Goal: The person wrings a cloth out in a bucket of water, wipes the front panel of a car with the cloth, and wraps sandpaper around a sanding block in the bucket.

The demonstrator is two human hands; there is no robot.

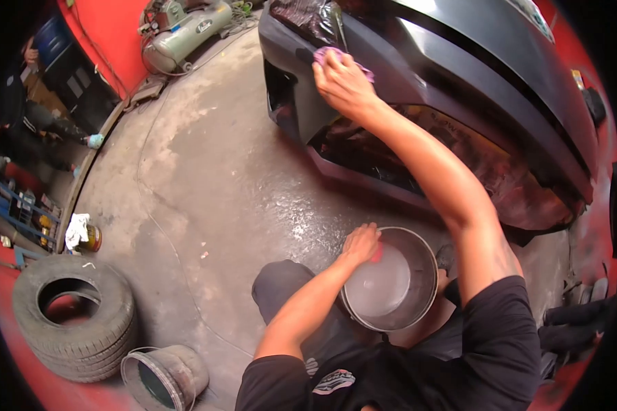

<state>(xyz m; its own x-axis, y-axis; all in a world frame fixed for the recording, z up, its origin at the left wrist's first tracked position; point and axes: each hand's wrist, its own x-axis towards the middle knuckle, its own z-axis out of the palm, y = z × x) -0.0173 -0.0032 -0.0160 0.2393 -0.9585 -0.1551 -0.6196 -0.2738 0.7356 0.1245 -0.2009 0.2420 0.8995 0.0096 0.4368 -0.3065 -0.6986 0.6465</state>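
Observation:
My right hand (pixel 346 83) is closed on a crumpled pink-purple cloth (pixel 365 72), pressed against the upper left part of a dark car bumper (pixel 384 58). Black plastic sheeting (pixel 308 19) covers an area just above that hand. Down near my knees stands a round bucket (pixel 428 257) holding cloudy, greyish liquid (pixel 380 288). My left hand (pixel 362 244) is at the bucket's upper left rim, fingers curled over the inside. A small pinkish-red piece (pixel 377 253), perhaps a sponge, shows under those fingers; its full shape is hidden.
To the lower left lie a tire (pixel 75 349) and a tilted grey bucket (pixel 192 366). A can (pixel 91 238) with white paper stands by the wall. An air compressor (pixel 192 41) is at the back, and a thin cable (pixel 164 229) crosses the wet concrete floor (pixel 212 157).

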